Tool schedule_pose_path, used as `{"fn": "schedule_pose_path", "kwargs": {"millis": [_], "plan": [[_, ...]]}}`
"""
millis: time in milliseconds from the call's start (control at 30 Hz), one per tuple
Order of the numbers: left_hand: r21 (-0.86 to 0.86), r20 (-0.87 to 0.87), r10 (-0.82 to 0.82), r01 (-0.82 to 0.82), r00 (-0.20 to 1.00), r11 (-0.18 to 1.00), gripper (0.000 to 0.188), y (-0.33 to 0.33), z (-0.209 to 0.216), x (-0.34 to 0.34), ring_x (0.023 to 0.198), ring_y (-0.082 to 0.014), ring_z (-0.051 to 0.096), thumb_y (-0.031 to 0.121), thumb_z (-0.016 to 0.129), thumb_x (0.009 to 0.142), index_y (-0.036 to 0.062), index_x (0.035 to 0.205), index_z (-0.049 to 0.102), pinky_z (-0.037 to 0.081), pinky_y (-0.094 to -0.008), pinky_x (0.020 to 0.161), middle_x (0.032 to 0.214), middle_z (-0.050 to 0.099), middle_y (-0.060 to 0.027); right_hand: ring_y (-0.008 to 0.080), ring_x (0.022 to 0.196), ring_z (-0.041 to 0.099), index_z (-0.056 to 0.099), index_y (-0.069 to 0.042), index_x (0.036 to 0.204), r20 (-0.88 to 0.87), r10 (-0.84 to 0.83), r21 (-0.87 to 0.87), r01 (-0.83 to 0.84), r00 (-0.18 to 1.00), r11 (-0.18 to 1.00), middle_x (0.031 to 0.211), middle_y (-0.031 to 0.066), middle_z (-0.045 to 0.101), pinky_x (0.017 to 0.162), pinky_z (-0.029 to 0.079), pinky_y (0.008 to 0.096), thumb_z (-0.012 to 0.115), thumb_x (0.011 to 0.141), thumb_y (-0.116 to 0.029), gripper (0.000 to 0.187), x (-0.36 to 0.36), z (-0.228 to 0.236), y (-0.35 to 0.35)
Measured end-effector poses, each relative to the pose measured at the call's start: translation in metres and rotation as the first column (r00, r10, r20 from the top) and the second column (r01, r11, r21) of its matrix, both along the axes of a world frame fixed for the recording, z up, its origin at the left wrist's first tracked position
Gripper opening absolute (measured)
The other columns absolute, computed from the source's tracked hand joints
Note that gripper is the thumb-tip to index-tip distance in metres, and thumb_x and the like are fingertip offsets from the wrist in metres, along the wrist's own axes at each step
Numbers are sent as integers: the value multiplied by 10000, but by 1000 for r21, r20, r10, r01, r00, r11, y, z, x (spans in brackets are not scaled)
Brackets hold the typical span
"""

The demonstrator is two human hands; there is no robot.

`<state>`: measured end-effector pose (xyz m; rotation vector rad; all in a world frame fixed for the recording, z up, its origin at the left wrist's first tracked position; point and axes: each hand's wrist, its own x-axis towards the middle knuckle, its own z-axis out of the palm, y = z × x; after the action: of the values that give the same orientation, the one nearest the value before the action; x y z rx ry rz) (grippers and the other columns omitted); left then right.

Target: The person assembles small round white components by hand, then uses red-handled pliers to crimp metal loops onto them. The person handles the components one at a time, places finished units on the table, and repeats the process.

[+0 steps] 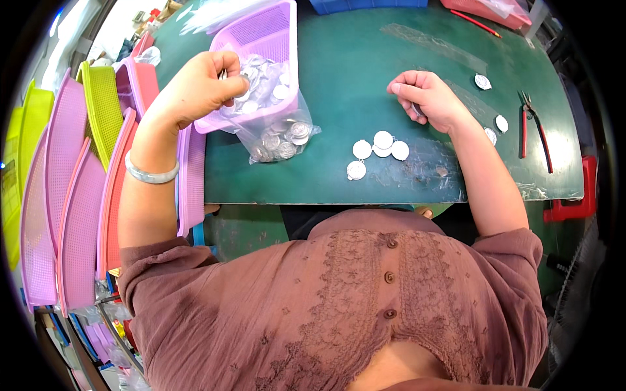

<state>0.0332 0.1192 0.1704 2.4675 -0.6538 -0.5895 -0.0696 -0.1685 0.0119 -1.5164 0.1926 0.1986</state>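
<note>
My left hand (203,86) is closed above the near part of a lilac plastic basket (284,47), with silver metal discs pinched in its fingers. Many round silver discs lie in the basket in clear plastic. A clear bag of patterned silver discs (285,138) hangs over its near edge onto the table. Over the middle of the green table (339,78), my right hand (427,98) curls round a silver disc (418,109), mostly hidden by the fingers. Between the hands and nearer to me, several flat silver discs (383,139) lie together, one showing a small loop.
Red-handled pliers (538,133) lie at the right. More discs (482,81) rest near clear plastic strips (433,45). A red pencil (476,23), a pink tray (499,12) and a blue bin (368,5) are at the back. Stacked plastic baskets (78,208) stand left of the table.
</note>
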Motion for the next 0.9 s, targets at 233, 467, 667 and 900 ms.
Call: {"fn": "schedule_pose_path", "kwargs": {"millis": [233, 467, 667, 900], "plan": [[342, 133, -354, 292, 926, 893, 113, 0, -13, 7, 603, -82, 450, 83, 568, 733, -12, 724, 508, 394, -234, 556, 617, 467, -10, 116, 579, 504, 531, 13, 980, 8, 17, 330, -18, 1000, 944, 715, 44, 531, 470, 387, 225, 498, 880, -148, 193, 1, -4, -4], [133, 205, -236, 212, 950, 968, 101, 0, -6, -16, 700, -63, 476, 37, 515, 817, -38, 857, 570, 405, -214, 647, 746, 551, -16, 198, 822, 582, 472, 22, 1108, 37, 72, 491, -81, 997, 867, 950, 117, 565, 751, 486, 307, 511, 829, -38, 288, 4, -7, -11], [-432, 309, 106, 40, 945, 901, 114, 39, -11, -7, 687, -73, 522, 71, 525, 839, -9, 857, 604, 415, -205, 607, 765, 582, -8, 220, 892, 562, 412, 53, 1170, 103, 105, 393, -138, 989, 909, 1055, 150, 506, 818, 473, 316, 523, 764, 51, 421, 2, -6, -6], [-709, 133, 377, -178, 917, 683, 151, 84, -46, 23, 710, -81, 546, 82, 543, 841, -11, 950, 593, 435, -192, 602, 883, 602, -49, 221, 913, 582, 493, 49, 1075, 73, -1, 379, -27, 997, 925, 1054, 148, 533, 825, 480, 300, 551, 786, 23, 296, 14, 3, -5]]}}
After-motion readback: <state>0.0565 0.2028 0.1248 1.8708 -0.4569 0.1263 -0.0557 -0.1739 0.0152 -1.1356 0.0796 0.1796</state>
